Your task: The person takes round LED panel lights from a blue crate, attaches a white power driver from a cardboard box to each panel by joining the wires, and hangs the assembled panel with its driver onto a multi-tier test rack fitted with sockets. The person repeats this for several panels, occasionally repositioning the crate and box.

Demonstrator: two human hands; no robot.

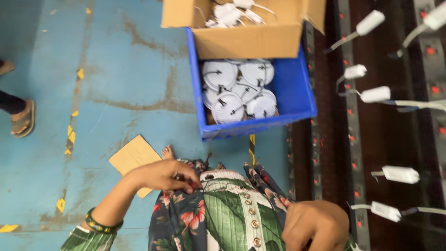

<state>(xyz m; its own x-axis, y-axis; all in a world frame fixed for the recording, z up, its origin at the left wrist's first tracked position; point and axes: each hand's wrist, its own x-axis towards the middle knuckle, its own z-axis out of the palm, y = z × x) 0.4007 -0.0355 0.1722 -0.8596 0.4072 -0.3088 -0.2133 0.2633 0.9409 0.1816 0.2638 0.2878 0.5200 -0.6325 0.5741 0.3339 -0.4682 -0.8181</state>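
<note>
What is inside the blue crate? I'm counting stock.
The blue crate holds stacked round white lamp fittings. A cardboard box covers its far end, hiding whatever lies beneath.

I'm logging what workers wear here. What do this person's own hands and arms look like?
Both hands are bare, no gloves. The left hand has a ring on one finger, green bangles at the wrist and a green striped sleeve above them. The right hand shows no jewellery or sleeve.

Hands at the waist beside a crate of round lamps

The left hand pinches a small dark thing against the flowered dress; the right hand is curled at the hip. Ahead, a blue crate holds white round lamps, with a cardboard box resting on its far end. White drivers lie on the dark rack.
</note>
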